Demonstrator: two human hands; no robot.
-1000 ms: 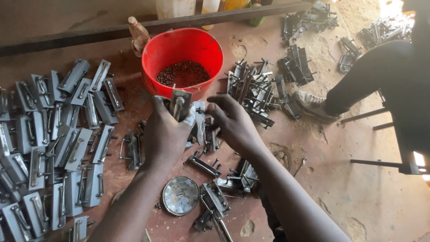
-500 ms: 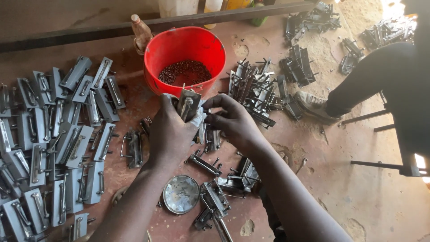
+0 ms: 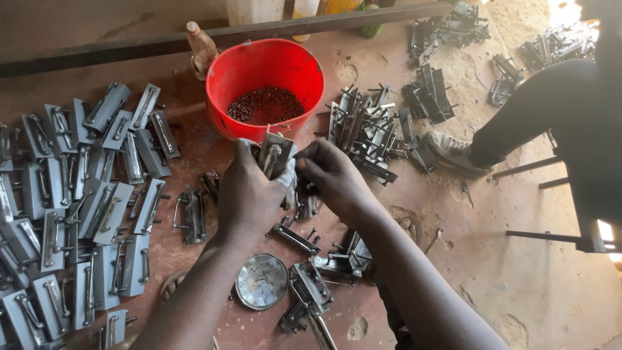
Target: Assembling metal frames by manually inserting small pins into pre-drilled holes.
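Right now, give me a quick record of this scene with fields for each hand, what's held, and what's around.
left hand: closed around a grey metal latch part, held upright
right hand: fingertips at the same part's right side
bucket: red bucket just beyond the hands, small dark pieces inside
left of hands: rows of grey metal plates on the floor
below hands: round metal lid
right side: another person's leg and shoe

Reddish dirt floor (image 3: 531, 285), dark beam (image 3: 129, 46) at back, sunlit top-right.
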